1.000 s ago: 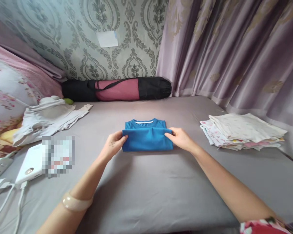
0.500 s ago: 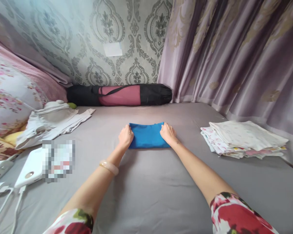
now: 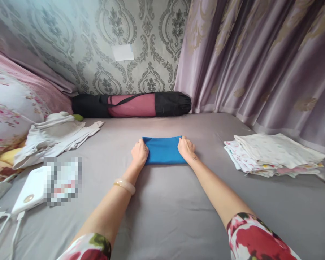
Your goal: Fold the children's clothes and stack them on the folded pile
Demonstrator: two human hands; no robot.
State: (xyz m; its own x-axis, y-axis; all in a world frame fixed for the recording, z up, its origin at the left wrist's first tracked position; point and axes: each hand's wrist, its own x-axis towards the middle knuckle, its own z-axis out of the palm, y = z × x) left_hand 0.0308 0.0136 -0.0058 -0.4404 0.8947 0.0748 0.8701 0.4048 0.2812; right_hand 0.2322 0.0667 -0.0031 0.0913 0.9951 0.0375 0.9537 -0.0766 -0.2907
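A blue shirt (image 3: 163, 150), folded into a small rectangle, lies on the grey bed sheet (image 3: 168, 209) in the middle of the view. My left hand (image 3: 139, 153) grips its left edge with fingers curled. On the opposite edge, my right hand (image 3: 186, 148) holds the cloth the same way. Both arms reach forward, and a pale bangle sits on my left wrist.
A stack of folded pale printed clothes (image 3: 273, 155) lies at the right by the purple curtain. Unfolded whitish garments (image 3: 54, 137) lie at the left beside floral pillows. A black and pink roll bag (image 3: 132, 104) rests against the wall. A white power bank (image 3: 27, 191) with cables sits at the front left.
The front half of the blue shirt was folded over away from me, hiding the collar. My hands moved forward with it and now rest on the sides of the smaller rectangle.
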